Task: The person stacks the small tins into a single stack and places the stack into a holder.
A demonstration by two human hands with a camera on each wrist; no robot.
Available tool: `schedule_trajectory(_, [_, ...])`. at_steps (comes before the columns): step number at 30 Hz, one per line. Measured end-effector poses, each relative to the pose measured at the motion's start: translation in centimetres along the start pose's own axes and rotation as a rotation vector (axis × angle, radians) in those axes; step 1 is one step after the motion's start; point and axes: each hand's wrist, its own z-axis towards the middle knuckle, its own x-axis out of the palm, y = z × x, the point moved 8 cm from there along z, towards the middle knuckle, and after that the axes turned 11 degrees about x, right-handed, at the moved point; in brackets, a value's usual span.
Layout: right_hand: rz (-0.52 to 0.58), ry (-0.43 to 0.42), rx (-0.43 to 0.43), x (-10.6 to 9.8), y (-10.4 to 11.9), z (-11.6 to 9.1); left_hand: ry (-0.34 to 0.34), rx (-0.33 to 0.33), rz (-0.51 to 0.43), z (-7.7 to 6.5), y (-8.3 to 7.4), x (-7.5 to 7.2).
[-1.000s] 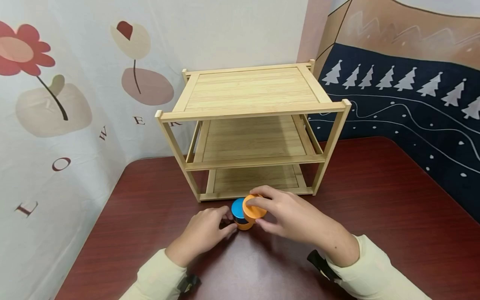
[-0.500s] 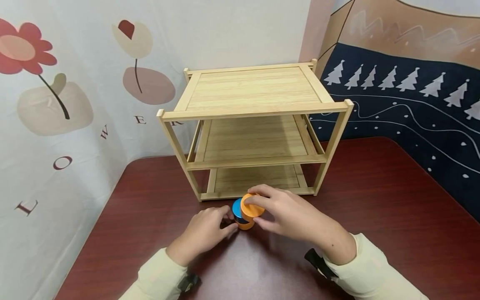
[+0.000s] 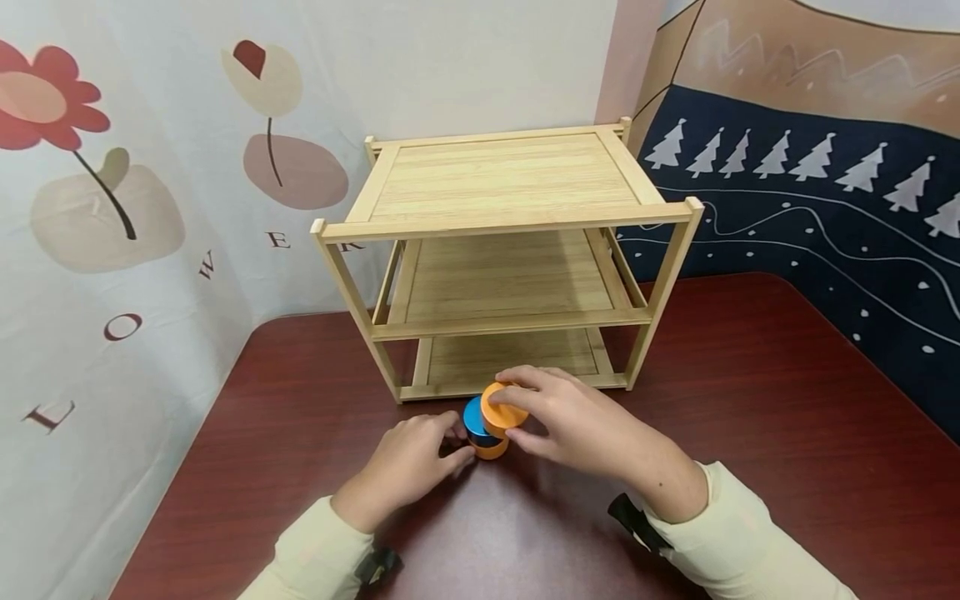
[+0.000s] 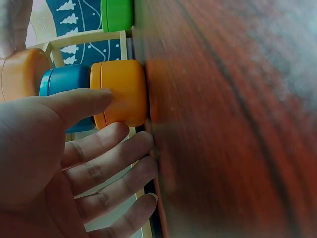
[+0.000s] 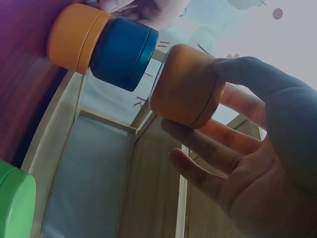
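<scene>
A lower orange jar (image 3: pixel 491 452) stands on the table, small and round with a lid seam. On top of it sits a blue jar (image 5: pixel 121 52), similar in size. My left hand (image 3: pixel 408 462) holds the lower orange jar at its side, thumb across it in the left wrist view and index fingertip at its edge. With thumb and fingers my right hand (image 3: pixel 573 421) grips an upper orange jar (image 5: pixel 183 87). In the right wrist view that jar is tilted, with a narrow gap between it and the blue jar.
Behind the jars stands a wooden rack (image 3: pixel 506 221) with three shelves, its front bottom rail close to them. A green jar (image 5: pixel 17 203) shows at the edge of both wrist views, hidden in the head view. Printed cloths (image 3: pixel 795 167) hang behind the dark red table (image 3: pixel 292 375).
My right hand has shifted slightly left and away from me with the upper orange jar, further over the blue one. The left hand has kept its place.
</scene>
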Motion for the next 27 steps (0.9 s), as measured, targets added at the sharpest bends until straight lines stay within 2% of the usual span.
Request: schedule_trajectory(27, [0.035,0.021,0.013,1.1,0.0,1.1,-0.001,0.012,-0.001,0.1,-0.1,-0.1])
